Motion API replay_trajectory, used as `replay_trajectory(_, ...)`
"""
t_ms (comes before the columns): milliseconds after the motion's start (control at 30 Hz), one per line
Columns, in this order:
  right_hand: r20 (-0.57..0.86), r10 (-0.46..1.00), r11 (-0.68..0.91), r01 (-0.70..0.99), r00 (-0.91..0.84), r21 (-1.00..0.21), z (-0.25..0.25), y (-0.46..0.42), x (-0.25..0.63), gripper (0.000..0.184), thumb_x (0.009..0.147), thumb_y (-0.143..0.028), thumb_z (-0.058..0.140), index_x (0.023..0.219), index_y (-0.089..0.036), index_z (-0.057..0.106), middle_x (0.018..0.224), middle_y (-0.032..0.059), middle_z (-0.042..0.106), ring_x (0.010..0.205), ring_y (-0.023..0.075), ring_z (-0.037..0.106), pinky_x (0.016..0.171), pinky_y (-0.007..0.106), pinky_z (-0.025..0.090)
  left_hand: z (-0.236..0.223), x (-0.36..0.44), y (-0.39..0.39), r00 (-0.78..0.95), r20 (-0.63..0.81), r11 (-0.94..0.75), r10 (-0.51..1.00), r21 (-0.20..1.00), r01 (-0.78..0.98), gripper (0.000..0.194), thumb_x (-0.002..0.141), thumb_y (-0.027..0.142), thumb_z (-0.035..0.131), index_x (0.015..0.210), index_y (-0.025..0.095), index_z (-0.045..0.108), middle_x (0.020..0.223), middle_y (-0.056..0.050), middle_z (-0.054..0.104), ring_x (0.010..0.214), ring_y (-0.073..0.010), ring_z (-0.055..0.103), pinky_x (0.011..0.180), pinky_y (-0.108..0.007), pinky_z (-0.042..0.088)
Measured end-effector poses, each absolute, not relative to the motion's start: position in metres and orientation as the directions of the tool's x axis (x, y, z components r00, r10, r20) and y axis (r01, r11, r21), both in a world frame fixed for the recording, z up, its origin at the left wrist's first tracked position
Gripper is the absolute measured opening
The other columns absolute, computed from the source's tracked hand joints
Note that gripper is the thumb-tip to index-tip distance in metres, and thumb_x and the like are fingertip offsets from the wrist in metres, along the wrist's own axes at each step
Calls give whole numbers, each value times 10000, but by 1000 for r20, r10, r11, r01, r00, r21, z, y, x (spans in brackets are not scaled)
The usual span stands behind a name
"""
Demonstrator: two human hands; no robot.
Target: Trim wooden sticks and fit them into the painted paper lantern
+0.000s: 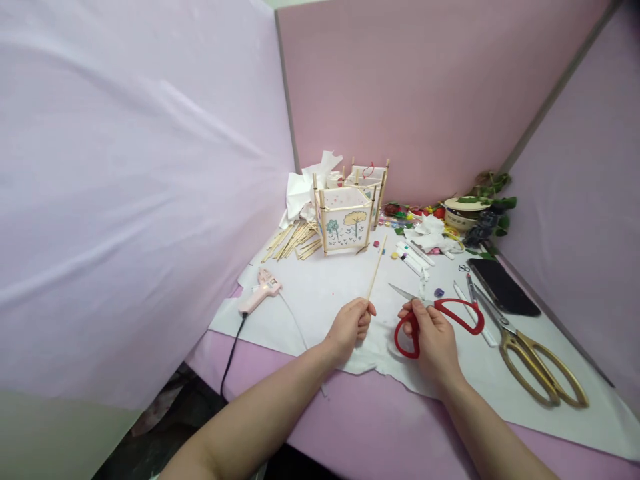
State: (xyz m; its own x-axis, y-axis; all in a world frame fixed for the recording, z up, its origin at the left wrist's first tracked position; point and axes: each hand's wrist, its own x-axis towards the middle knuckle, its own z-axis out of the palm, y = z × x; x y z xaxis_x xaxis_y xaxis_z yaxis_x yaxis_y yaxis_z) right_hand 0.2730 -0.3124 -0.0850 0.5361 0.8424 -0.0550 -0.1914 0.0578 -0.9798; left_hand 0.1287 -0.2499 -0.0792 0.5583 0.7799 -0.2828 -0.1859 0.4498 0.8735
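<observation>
My left hand (pixel 350 329) is closed around the lower end of a thin wooden stick (pixel 379 265), which points up and slightly right. In my right hand (pixel 434 337) is a pair of scissors with red handles (pixel 459 313). Their pointed blades (pixel 401 291) aim left towards the stick but stay apart from it. Beyond my hands stands a lantern (pixel 347 223) framed in sticks, its white panel painted with trees and flowers. A second stick-framed lantern (pixel 383 183) stands behind it.
A pink glue gun (pixel 261 291) with a black cord lies at left, near a pile of sticks (pixel 295 241). Large gold-handled scissors (pixel 537 363) and a black phone (pixel 504 287) lie at right. White markers (pixel 413 259), crumpled tissue (pixel 427 233) and a bowl (pixel 463 212) are farther back.
</observation>
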Motion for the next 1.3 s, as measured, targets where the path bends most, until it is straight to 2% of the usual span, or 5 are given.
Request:
replay_trajectory(367, -32, 847, 80, -186, 531, -979, -85, -313, 271, 331, 768, -492, 657, 815, -165, 632, 762, 32, 647, 522, 87, 465, 468, 217, 379, -76, 124, -252, 621, -302, 508, 723, 842, -182, 81, 677, 227, 388, 636, 203, 322, 490, 94, 162, 415, -56, 66, 406, -222, 23)
replay_trajectory(700, -100, 869, 90, -353, 484, -931, -84, -315, 269, 257, 765, -427, 688, 826, -185, 628, 742, -14, 603, 499, 55, 452, 426, 168, 376, -87, 126, -256, 657, -156, 338, 738, 928, -159, 336, 825, 493, 478, 800, 163, 540, 542, 81, 291, 436, -49, 179, 403, -195, 128)
replay_trajectory(967, -134, 922, 47, -451, 362, -891, -87, -315, 281, 319, 706, -391, 745, 930, -186, 648, 579, -59, 480, 408, 43, 342, 347, 153, 293, -93, 132, -273, 771, -240, 321, 590, 946, 50, 411, 823, 519, 496, 885, 138, 638, 552, 67, 377, 412, -45, 284, 409, -208, 223)
replay_trajectory(1100, -121, 930, 42, -426, 347, -904, -86, -315, 287, 306, 693, -408, 754, 863, -175, 650, 552, -49, 476, 411, 51, 358, 356, 168, 297, -92, 130, -268, 725, -196, 218, 660, 974, 66, 368, 772, 451, 589, 880, 114, 689, 608, 13, 519, 530, -88, 483, 537, -232, 391)
replay_trajectory(1300, -151, 953, -5, -485, 262, -874, -81, -315, 285, 294, 727, -449, 714, 808, -184, 617, 512, -64, 419, 392, 47, 297, 365, 182, 282, -85, 123, -265, 809, -56, 16, 585, 998, 58, 299, 817, 391, 549, 740, 141, 696, 631, -2, 549, 593, -104, 488, 588, -225, 390)
